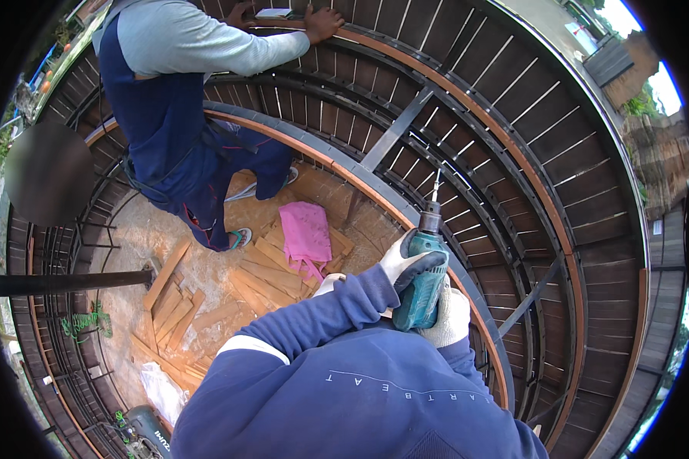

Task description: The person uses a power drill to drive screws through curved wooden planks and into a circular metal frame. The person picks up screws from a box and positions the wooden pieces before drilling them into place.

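A teal power drill [421,294] is held upright in front of my chest, its long bit [436,183] pointing away over the curved black metal frame [505,237]. My left hand [409,264], in a white and grey glove, is wrapped around the drill's body behind the chuck [430,218]. Lower down, my right hand [450,320], gloved in white, is closed at the rear of the drill; its fingers are partly hidden. The brown-topped inner rail [386,206] curves close past the drill. Dark slats [536,99] line the frame beyond it.
A co-worker [168,99] stands at the far left, one hand [323,24] on the outer brown rail. Loose wooden boards [264,275] and a pink bag [306,233] lie on the floor. A black pole [69,283] juts in from the left. Flat metal braces [398,130] cross between rails.
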The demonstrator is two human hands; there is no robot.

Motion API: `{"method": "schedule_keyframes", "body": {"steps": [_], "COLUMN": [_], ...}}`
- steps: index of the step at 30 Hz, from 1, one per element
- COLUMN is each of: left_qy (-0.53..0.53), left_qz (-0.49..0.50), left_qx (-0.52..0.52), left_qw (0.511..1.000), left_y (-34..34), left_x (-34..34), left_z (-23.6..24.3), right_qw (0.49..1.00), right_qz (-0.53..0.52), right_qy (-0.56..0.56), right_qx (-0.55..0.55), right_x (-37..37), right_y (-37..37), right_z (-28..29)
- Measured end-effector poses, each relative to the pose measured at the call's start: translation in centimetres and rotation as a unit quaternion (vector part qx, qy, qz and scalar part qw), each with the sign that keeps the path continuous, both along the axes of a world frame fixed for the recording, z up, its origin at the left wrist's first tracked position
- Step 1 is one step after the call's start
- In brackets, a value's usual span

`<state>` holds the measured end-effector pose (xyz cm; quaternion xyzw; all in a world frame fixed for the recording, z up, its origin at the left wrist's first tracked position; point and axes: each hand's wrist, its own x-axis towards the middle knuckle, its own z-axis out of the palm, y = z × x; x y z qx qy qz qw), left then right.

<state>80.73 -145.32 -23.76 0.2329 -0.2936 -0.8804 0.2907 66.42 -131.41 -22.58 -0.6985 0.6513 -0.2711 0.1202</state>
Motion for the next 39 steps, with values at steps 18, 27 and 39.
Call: {"method": "schedule_keyframes", "body": {"steps": [18,27,39], "left_qy": [-0.042,-0.059,-0.078], "left_qz": [-0.145,-0.175,-0.189], "left_qx": [0.044,0.090,0.200], "left_qw": [0.988,0.979,0.958], "left_y": [-16.0,-23.9,-30.5], "left_x": [3.8,3.7,-5.0], "left_z": [0.1,-1.3,-2.0], "right_qw": [0.977,0.962,0.961], "right_qz": [-0.189,-0.226,-0.227], "right_qy": [0.087,0.119,0.106], "right_qx": [0.039,0.094,0.120], "right_x": [7.7,9.0,0.1], "right_y": [-11.9,-19.3,-25.5], "right_z": [4.1,3.2,1.6]}}
